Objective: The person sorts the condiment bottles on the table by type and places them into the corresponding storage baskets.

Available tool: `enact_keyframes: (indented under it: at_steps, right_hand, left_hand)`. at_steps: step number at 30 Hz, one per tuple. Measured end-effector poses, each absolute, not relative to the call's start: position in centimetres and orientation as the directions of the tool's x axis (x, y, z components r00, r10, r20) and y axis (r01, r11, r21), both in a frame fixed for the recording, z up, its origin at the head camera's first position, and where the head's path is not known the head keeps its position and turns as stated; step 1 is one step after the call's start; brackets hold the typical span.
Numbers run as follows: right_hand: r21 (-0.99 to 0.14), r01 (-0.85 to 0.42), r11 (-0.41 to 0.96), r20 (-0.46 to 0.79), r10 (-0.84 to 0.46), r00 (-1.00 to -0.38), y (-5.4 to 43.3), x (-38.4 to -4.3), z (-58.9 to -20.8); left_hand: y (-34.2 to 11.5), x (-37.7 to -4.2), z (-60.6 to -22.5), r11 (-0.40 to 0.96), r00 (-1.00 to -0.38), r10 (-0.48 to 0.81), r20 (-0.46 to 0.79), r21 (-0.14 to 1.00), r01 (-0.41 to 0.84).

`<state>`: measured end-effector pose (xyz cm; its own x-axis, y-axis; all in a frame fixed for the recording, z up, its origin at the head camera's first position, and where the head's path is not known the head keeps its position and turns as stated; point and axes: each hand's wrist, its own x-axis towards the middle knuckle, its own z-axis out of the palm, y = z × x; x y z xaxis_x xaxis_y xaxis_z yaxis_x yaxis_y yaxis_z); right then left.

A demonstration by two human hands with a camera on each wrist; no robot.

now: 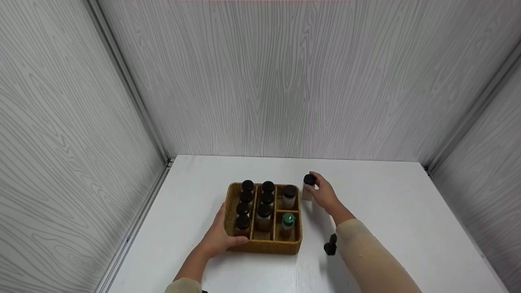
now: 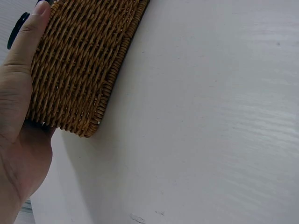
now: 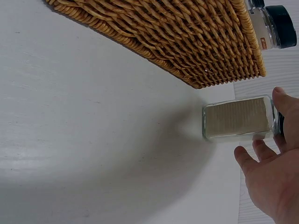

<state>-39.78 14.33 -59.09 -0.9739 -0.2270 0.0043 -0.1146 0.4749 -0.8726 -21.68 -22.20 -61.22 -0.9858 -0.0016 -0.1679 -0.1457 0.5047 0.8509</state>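
A brown wicker basket (image 1: 264,247) with dividers stands on the white table. My left hand (image 1: 217,239) grips its near left corner, thumb on the front and fingers along the left side. In the right wrist view, my right hand (image 3: 280,172) holds a clear glass jar of beige powder (image 3: 237,117) by its dark cap end. This jar is upright just right of the basket's far right corner; whether its base touches the table I cannot tell. Several black-capped jars (image 1: 264,217) fill the left and middle compartments. At right, one black-capped jar (image 1: 289,195) sits behind a green-capped jar (image 1: 288,219).
The white table (image 1: 374,203) extends around the basket. Grey wood-grain panels (image 1: 285,81) rise behind it and on both sides. A small black object (image 1: 330,246) shows beside the right sleeve.
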Motion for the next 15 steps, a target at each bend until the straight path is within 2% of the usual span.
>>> enact_keyframes:
  at_steps: [10,15]
  right_hand:
    - [-0.743,-0.192,0.642,0.066,-0.215,-0.974,14.37,-39.43,-58.94]
    - [-0.717,-0.212,0.664,0.08,-0.223,-0.971,14.17,-39.24,-58.58]
  left_hand:
    - [-21.95,-21.72,-61.31,0.519,-0.987,-0.002,-0.163,0.843,-0.14]
    - [-22.09,-21.61,-61.24,0.518,-0.988,-0.01,-0.157,0.844,-0.139]
